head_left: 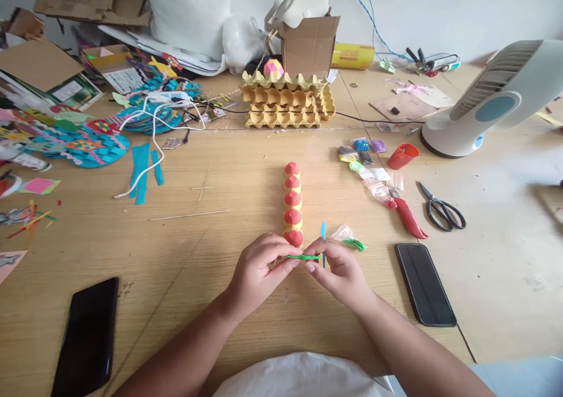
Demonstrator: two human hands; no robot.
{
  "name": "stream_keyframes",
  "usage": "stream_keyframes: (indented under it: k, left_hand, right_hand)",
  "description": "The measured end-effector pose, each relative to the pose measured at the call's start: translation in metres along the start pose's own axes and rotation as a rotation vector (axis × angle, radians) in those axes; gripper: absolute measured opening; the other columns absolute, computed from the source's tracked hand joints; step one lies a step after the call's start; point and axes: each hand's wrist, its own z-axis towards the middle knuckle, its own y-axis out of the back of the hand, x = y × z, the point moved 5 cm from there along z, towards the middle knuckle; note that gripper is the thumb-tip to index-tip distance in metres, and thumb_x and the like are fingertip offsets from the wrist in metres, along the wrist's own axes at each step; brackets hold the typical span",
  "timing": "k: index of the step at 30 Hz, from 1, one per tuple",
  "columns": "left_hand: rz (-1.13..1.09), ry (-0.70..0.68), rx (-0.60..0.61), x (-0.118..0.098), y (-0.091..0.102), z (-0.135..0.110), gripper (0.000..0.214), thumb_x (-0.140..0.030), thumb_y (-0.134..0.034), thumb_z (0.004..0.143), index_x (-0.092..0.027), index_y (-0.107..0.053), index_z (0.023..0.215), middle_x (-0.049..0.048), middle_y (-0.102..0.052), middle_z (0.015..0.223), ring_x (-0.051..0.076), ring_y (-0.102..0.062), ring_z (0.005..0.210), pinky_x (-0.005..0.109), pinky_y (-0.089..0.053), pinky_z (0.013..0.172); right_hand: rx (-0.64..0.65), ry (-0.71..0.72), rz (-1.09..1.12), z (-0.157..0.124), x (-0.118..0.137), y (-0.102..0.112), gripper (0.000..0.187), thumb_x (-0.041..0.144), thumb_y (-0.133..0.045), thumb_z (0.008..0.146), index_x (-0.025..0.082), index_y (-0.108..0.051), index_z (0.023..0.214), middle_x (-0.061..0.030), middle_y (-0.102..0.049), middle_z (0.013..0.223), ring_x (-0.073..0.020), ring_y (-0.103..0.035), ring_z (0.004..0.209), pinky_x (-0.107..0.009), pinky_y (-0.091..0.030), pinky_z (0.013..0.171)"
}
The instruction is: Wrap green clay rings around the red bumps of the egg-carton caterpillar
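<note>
A thin green strip of modelling clay stretches between my hands. The fingertips of my left hand pinch one end, while those of my right hand pinch the other. Just beyond my fingers, a strip of egg-carton cups runs away from me, each cup capped with red clay. A blue clay tool shows behind my right fingers; whether it is held or lies on the table cannot be made out. Near my right hand lies an opened clear bag with green clay.
On the right are a phone, scissors, a red-handled tool, a red cup, small clay packets and a fan. Egg cartons stand at the back. Left are another phone and thin sticks.
</note>
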Motion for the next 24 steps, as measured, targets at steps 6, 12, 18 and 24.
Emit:
stream_keyframes:
  k: [6,12,18,24]
  left_hand:
    - [0.025,-0.028,0.021,-0.0004,0.0,-0.0008,0.023,-0.009,-0.077,0.087,-0.022,-0.073,0.106,0.002,-0.072,0.094,0.013,-0.068,0.085,0.024,-0.056,0.074]
    - [0.036,-0.095,0.021,-0.0054,0.0023,0.001,0.022,-0.007,-0.077,0.087,-0.021,-0.074,0.104,0.0024,-0.073,0.091,0.014,-0.067,0.083,0.026,-0.056,0.077]
    - [0.104,-0.136,0.047,-0.0094,0.0011,0.0018,0.027,-0.01,-0.08,0.085,-0.019,-0.073,0.109,0.0046,-0.074,0.095,0.016,-0.067,0.087,0.029,-0.056,0.08]
    - [0.086,-0.18,0.053,-0.0095,-0.0003,0.0007,0.027,-0.007,-0.079,0.085,-0.02,-0.074,0.108,0.0024,-0.074,0.089,0.014,-0.067,0.082,0.027,-0.055,0.077]
  right_hand:
    - [-0.006,-0.012,0.036,-0.0017,-0.0036,-0.0017,0.006,0.028,-0.074,0.095,0.024,-0.073,0.099,-0.0016,-0.073,0.089,-0.0159,-0.065,0.08,-0.029,-0.053,0.077]
    - [0.022,-0.036,0.098,-0.0014,-0.0034,-0.0032,0.011,0.031,-0.077,0.093,0.024,-0.073,0.101,-0.0018,-0.073,0.09,-0.0156,-0.065,0.081,-0.028,-0.053,0.077]
    - [0.04,-0.048,0.077,-0.0005,-0.0007,-0.0029,0.011,0.031,-0.073,0.096,0.022,-0.074,0.09,-0.001,-0.072,0.083,-0.015,-0.065,0.077,-0.027,-0.05,0.075]
    - [0.051,-0.077,0.086,-0.0007,-0.0018,-0.0023,0.016,0.037,-0.076,0.093,0.022,-0.072,0.089,-0.0011,-0.072,0.082,-0.0156,-0.064,0.076,-0.028,-0.05,0.074]
